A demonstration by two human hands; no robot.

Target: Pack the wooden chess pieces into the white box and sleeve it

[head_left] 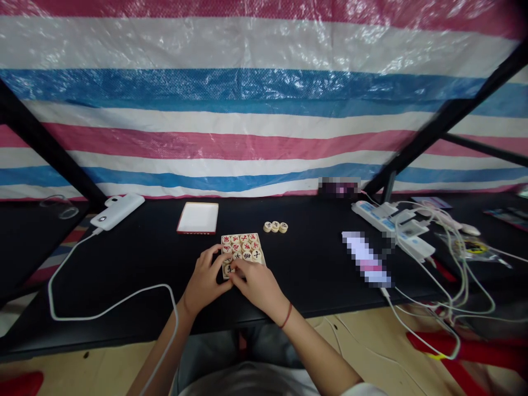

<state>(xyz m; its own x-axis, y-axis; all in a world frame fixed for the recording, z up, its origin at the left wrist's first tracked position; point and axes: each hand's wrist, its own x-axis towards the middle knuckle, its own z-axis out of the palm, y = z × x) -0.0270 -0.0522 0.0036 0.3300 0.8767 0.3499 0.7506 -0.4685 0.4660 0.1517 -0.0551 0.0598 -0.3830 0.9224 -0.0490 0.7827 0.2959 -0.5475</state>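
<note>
White-lined tray (198, 218): on the tabletop (144, 258), left of the box, open side up.
Left hand (204, 279): fingers bent at the box's left side; grip cannot be told; best used as a light brace there.
Box (263, 254): between the hands, open face up; near-square, no clear long axis; sides run away from the person.
Discs (246, 256): marked faces up, in rows.
Right hand (259, 283): fingers at the near-left disc (227, 270); hold unclear; even fingertip pressure suits.
Loose discs (275, 226): row running left-right.
</note>
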